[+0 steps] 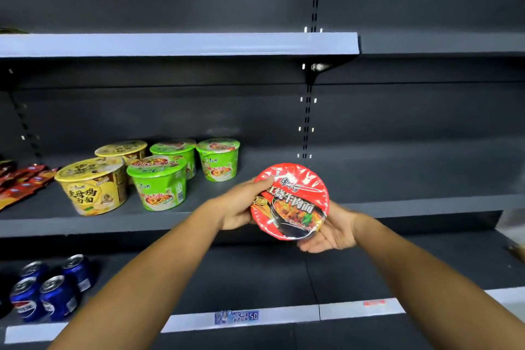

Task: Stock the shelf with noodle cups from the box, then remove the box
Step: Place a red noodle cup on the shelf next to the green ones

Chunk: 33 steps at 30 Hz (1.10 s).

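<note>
A red noodle cup (291, 202) is held in front of the middle shelf (397, 179), its lid tilted toward me. My left hand (241, 204) grips its left side with the thumb over the rim. My right hand (332, 230) cups it from below and the right. On the shelf to the left stand two yellow noodle cups (92, 186) and three green noodle cups (159, 182) in a cluster. The box is not in view.
Red snack packets (20, 182) lie at the shelf's far left. Blue cola cans (51, 290) stand on the lower shelf (255, 273) at the left. An upper shelf (181, 44) runs above. A slotted upright (308, 111) divides the back panel.
</note>
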### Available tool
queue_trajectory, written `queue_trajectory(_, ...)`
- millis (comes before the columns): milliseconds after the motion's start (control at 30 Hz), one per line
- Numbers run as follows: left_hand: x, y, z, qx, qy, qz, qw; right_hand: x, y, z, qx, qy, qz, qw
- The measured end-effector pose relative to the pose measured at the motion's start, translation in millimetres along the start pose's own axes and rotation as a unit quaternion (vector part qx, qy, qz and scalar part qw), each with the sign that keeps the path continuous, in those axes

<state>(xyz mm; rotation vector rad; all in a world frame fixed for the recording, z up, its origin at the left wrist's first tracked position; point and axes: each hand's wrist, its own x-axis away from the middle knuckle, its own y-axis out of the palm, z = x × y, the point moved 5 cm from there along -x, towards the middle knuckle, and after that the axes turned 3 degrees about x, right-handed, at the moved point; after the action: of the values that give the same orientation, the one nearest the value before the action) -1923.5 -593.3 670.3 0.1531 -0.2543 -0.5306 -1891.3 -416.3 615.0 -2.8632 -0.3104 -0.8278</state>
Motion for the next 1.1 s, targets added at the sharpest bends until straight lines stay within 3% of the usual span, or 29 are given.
queue_trajectory(100,-21,3,10,0.020,0.002,0.024,1.000,-4,-20,-20,0.076,0.007,0.038,0.996)
queue_trajectory(200,-41,-2,19,0.004,-0.006,0.054,0.999,-8,-42,-48,0.179,-0.034,0.135,0.974)
queue_trajectory(267,-52,-6,23,-0.009,-0.017,0.077,0.997,-17,-59,-69,0.165,-0.114,0.212,0.957)
queue_trajectory(333,-60,-10,28,-0.018,-0.033,0.117,0.992,-16,-73,-92,0.151,-0.219,0.302,0.916)
queue_trajectory(400,-67,-13,32,-0.006,-0.053,0.164,0.985,-1,-72,-111,0.171,-0.312,0.335,0.872)
queue_trajectory(500,-78,-14,34,0.005,-0.089,0.199,0.976,14,-47,-132,0.333,-0.388,0.277,0.814)
queue_trajectory(600,-93,-18,31,-0.012,-0.114,0.198,0.973,1,-24,-136,0.518,-0.373,0.193,0.745)
queue_trajectory(700,-105,-20,28,-0.033,-0.124,0.187,0.974,-22,-17,-131,0.608,-0.344,0.167,0.696)
queue_trajectory(967,-124,-22,30,-0.089,-0.130,0.177,0.972,-49,-30,-133,0.654,-0.295,0.151,0.680)
queue_trajectory(1100,-141,-29,33,-0.195,-0.084,0.220,0.952,-62,-39,-139,0.672,-0.268,0.145,0.675)
